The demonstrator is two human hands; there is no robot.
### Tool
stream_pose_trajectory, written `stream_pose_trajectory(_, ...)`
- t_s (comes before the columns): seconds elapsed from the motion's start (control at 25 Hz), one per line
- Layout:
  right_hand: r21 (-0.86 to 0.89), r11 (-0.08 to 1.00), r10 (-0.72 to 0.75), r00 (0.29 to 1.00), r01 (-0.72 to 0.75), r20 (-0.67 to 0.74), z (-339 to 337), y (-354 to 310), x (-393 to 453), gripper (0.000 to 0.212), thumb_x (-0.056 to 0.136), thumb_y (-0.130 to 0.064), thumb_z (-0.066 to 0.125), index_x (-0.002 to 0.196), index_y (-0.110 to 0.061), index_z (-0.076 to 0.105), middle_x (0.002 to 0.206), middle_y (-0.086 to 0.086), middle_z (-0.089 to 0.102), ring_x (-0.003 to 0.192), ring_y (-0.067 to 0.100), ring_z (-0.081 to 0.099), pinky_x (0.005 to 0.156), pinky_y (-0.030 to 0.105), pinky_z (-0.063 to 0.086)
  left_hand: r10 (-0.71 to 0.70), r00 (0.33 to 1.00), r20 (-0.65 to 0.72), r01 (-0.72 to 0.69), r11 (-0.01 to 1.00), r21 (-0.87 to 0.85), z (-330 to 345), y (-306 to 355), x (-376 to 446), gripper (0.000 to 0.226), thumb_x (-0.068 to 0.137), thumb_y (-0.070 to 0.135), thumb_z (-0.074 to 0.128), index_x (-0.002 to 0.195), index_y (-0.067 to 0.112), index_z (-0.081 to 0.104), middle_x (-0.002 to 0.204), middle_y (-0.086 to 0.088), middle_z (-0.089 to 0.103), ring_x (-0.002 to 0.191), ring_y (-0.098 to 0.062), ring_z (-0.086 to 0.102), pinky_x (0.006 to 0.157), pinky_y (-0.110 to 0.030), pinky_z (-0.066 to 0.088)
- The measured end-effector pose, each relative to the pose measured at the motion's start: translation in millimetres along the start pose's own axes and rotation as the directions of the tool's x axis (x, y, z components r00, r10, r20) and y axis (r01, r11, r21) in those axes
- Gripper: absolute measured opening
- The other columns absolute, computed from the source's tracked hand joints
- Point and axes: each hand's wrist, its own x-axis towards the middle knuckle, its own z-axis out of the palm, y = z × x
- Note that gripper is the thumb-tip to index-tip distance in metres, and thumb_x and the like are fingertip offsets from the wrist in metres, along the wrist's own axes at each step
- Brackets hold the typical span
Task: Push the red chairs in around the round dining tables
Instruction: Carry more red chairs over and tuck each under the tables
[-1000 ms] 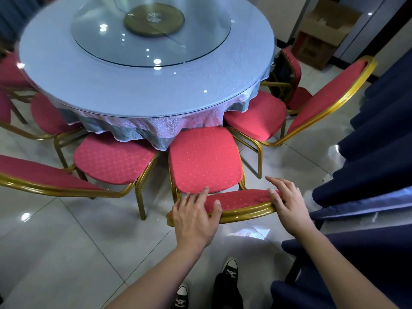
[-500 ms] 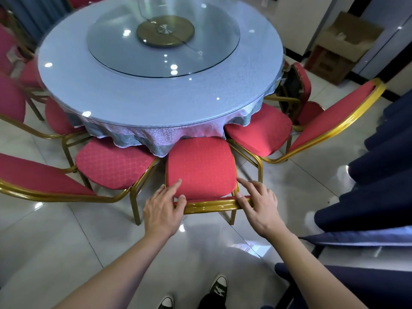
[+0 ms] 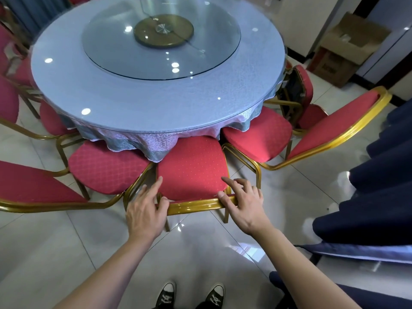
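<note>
Both hands, left hand (image 3: 146, 214) and right hand (image 3: 243, 204), rest with loose, spread fingers on the red chair (image 3: 192, 169)'s gold back rail; cardboard box (image 3: 343, 52) print unreadable.

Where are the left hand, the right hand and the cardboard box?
left hand (image 3: 146, 214), head view, back of the hand at the chair's gold top rail.
right hand (image 3: 244, 205), head view, back of the hand on the same rail.
cardboard box (image 3: 338, 56), head view, its front wall.

We count one round desk (image 3: 156, 103) at upper center, one glass turntable (image 3: 161, 39) on it, at least six red chairs (image 3: 191, 168) ringing it, one cardboard box (image 3: 347, 52) upper right, two hands (image 3: 146, 210).
</note>
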Motion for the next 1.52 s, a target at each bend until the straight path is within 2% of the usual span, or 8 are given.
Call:
stream_pose_trajectory(0.28,0.028,1.0,0.004,1.0,-0.004,-0.011,11.1,-15.5,25.2,0.084,0.08,-0.093,0.014,0.148,-0.051,0.038,0.142,-0.007,0.043,0.135,0.021,0.037,0.121,0.055,0.011,0.023,0.998,-0.052,-0.025,0.999,-0.028,-2.7,-16.2,42.1,0.073,0.078,0.046,0.03,0.144,0.029,0.056,0.139,-0.013,0.061,0.137,-0.031,0.05,0.11,-0.049,0.039)
stream_pose_trajectory(0.6,0.052,0.998,0.03,0.998,-0.027,-0.054,16.6,-24.8,45.8,0.08,0.079,-0.094,0.015,0.144,-0.053,0.038,0.14,-0.01,0.043,0.129,0.022,0.038,0.12,0.055,0.015,0.023,1.0,-0.001,-0.023,1.0,-0.006,-7.3,-20.1,70.9,0.06,0.088,0.04,0.038,0.146,0.032,0.053,0.142,-0.014,0.059,0.14,-0.031,0.045,0.113,-0.049,0.033)
stream_pose_trajectory(0.8,0.038,0.999,0.034,0.999,-0.034,0.006,12.4,-25.7,51.8,0.076,0.082,-0.091,0.02,0.146,-0.052,0.037,0.141,-0.009,0.041,0.132,0.023,0.038,0.121,0.055,0.012,0.027,0.999,0.033,-0.027,0.999,0.021,-7.8,-20.0,76.5,0.06,0.091,0.045,0.035,0.147,0.032,0.052,0.144,-0.011,0.058,0.14,-0.031,0.044,0.112,-0.05,0.031)
stream_pose_trajectory(0.92,0.011,0.999,0.046,0.996,-0.047,0.072,6.1,-27.3,49.8,0.077,0.084,-0.089,0.019,0.151,-0.052,0.03,0.146,-0.007,0.039,0.136,0.024,0.035,0.122,0.056,0.01,0.004,0.995,0.103,-0.008,0.999,0.046,-10.7,-20.6,74.0,0.063,0.093,0.055,0.028,0.152,0.038,0.041,0.152,-0.005,0.049,0.143,-0.029,0.039,0.115,-0.051,0.026)
stream_pose_trajectory(1.04,-0.094,0.995,0.032,0.994,-0.022,0.106,-2.6,-31.5,48.8,0.084,0.083,-0.087,0.01,0.156,-0.048,0.023,0.153,-0.004,0.038,0.144,0.023,0.031,0.124,0.052,0.009,-0.004,0.988,0.154,-0.003,0.999,0.042,-16.0,-14.7,72.5,0.073,0.089,0.069,0.014,0.155,0.043,0.032,0.159,-0.003,0.04,0.148,-0.027,0.03,0.12,-0.052,0.021)
stream_pose_trajectory(1.2,-0.174,0.982,-0.07,0.996,0.079,0.055,-19.8,-41.9,48.1,0.081,0.089,-0.079,0.009,0.159,-0.041,0.024,0.158,-0.003,0.037,0.146,0.02,0.03,0.125,0.044,0.01,0.093,0.982,0.162,-0.108,0.99,0.09,-26.9,4.7,69.2,0.075,0.089,0.073,0.002,0.156,0.047,0.026,0.164,0.002,0.031,0.154,-0.023,0.018,0.124,-0.049,0.009)
stream_pose_trajectory(1.32,-0.194,0.974,-0.123,0.992,0.121,0.005,-38.9,-49.4,51.8,0.073,0.096,-0.072,0.018,0.16,-0.038,0.025,0.162,-0.002,0.034,0.149,0.017,0.027,0.125,0.04,0.01,0.144,0.972,0.184,-0.161,0.983,0.086,-34.0,26.5,71.0,0.075,0.09,0.072,-0.001,0.156,0.047,0.023,0.165,0.004,0.027,0.155,-0.021,0.013,0.125,-0.048,0.006)
stream_pose_trajectory(1.52,-0.228,0.967,-0.132,0.988,0.112,-0.074,-76.4,-52.6,55.4,0.07,0.098,-0.071,0.019,0.159,-0.037,0.026,0.164,-0.006,0.031,0.151,0.014,0.025,0.125,0.037,0.012,0.208,0.953,0.219,-0.223,0.974,0.044,-41.9,65.5,76.0,0.075,0.089,0.072,-0.004,0.157,0.049,0.018,0.165,0.004,0.027,0.154,-0.02,0.013,0.125,-0.048,0.007)
